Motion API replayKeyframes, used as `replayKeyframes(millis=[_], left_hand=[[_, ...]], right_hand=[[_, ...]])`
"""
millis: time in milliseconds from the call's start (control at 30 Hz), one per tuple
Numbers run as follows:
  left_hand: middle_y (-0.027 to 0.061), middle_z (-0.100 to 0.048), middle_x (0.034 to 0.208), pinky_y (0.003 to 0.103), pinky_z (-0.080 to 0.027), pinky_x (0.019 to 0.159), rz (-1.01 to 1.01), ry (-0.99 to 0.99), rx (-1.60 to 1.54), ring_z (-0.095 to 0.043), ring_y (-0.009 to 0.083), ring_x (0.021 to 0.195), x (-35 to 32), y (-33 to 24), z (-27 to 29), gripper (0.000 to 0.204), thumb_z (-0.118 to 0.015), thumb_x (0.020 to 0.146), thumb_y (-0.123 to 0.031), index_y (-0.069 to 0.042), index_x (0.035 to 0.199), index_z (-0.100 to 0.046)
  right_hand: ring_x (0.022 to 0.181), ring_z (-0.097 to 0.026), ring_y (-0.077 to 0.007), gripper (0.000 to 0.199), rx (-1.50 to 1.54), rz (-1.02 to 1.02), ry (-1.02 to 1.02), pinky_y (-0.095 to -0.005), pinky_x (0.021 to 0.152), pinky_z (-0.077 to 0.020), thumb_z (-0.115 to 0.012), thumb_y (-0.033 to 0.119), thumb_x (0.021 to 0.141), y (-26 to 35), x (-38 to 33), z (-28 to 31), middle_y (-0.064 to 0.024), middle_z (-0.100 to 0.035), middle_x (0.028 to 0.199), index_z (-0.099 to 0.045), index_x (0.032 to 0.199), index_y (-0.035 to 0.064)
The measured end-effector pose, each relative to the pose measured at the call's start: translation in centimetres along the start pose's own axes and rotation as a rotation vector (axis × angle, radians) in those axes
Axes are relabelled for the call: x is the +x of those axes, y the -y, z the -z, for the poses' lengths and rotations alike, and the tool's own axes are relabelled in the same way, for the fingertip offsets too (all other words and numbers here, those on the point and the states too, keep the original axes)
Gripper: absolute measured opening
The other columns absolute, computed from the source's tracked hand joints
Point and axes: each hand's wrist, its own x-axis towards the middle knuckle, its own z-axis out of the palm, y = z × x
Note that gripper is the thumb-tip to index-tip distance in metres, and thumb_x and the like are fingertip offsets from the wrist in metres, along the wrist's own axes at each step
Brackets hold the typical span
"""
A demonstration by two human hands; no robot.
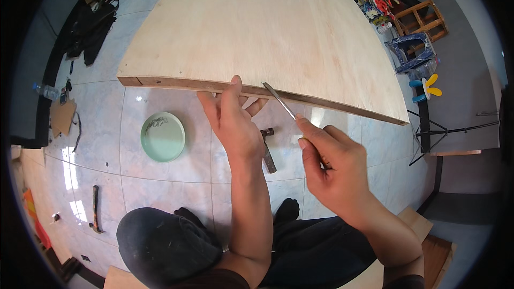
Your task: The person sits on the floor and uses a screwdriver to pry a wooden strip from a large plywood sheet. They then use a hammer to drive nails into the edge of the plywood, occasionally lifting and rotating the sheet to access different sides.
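Dark trousers (324,249) lie nearest the camera, covering the person's legs. Ahead of them, raised above the tiled floor, is the broad wooden panel (257,32), its near edge across the view. The left hand (233,120) has its digits parted at that edge, 1 tip over the front and others lower; whether it clamps, I cannot tell. The right hand (334,168) is curled round a slim metal tool (280,100), its tip at the edge. The panel looks stiff, wide and probably heavy, dry rather than slippery, perhaps splintery; its thick edge suits 2 hands set well apart.
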Motion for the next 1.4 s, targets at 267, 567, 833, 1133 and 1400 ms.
replayKeyframes(millis=[267, 567, 833, 1133, 1400], left_hand=[[0.0122, -0.053, 0.137, 0.055, -0.058, 0.091, 0.003, -0.018, -0.014, -0.064, 0.0369, 0.123, -0.1, 1.0, 1.2, 0.043, -0.057, 0.102, -0.026, -0.008, 0.139, -0.044], [0.0119, -0.051, 0.136, 0.053, -0.054, 0.091, 0.047, -0.089, 0.009, -0.059, 0.0346, 0.122, 0.7, 1.1, 1.9, 0.039, -0.053, 0.104, -0.029, -0.009, 0.136, -0.044], [0.0128, -0.049, 0.138, 0.054, -0.052, 0.093, 0.081, -0.127, 0.011, -0.057, 0.0330, 0.125, 1.0, 1.8, 2.8, 0.036, -0.052, 0.106, -0.032, -0.009, 0.132, -0.044], [0.0129, -0.049, 0.136, 0.053, -0.050, 0.093, 0.109, -0.151, -0.011, -0.056, 0.0333, 0.123, 0.7, 1.9, 2.0, 0.030, -0.054, 0.106, -0.035, -0.011, 0.121, -0.043], [0.0148, -0.051, 0.139, 0.054, -0.053, 0.096, 0.087, -0.057, -0.115, -0.058, 0.0344, 0.129, 0.3, 0.5, 1.6, 0.035, -0.054, 0.106, -0.036, -0.011, 0.127, -0.042]], right_hand=[[0.064, -0.064, -0.0378, 0.031, 0.041, 0.074, 0.079, -0.0441, 0.057, -0.0489, -0.070, -0.001, 0.091, -1.3, 2.4, 1.5, -0.0186, -0.063, 0.077, -0.072, 0.122, -0.0032], [0.056, -0.056, -0.0242, 0.041, 0.211, -0.004, -0.103, -0.0356, 0.053, -0.0443, -0.071, -0.006, 0.092, -2.9, -1.0, -5.0, -0.0129, -0.061, 0.076, -0.072, 0.132, 0.0019], [0.061, -0.061, -0.0325, 0.036, 0.046, 0.017, 0.098, -0.0427, 0.054, -0.0476, -0.071, 0.000, 0.093, -1.9, 0.8, -2.4, -0.0150, -0.061, 0.075, -0.072, 0.129, 0.0010], [0.074, -0.066, -0.0521, 0.041, 0.022, -0.040, 0.100, -0.0581, 0.063, -0.0542, -0.061, 0.006, 0.101, -2.8, -1.9, -7.1, -0.0256, -0.063, 0.102, -0.043, 0.138, 0.0028], [0.070, -0.069, -0.0429, 0.043, 0.146, -0.078, 0.109, -0.0492, 0.062, -0.0545, -0.061, 0.007, 0.103, -1.5, -2.1, -4.0, -0.0258, -0.069, 0.099, -0.044, 0.142, -0.0020]])
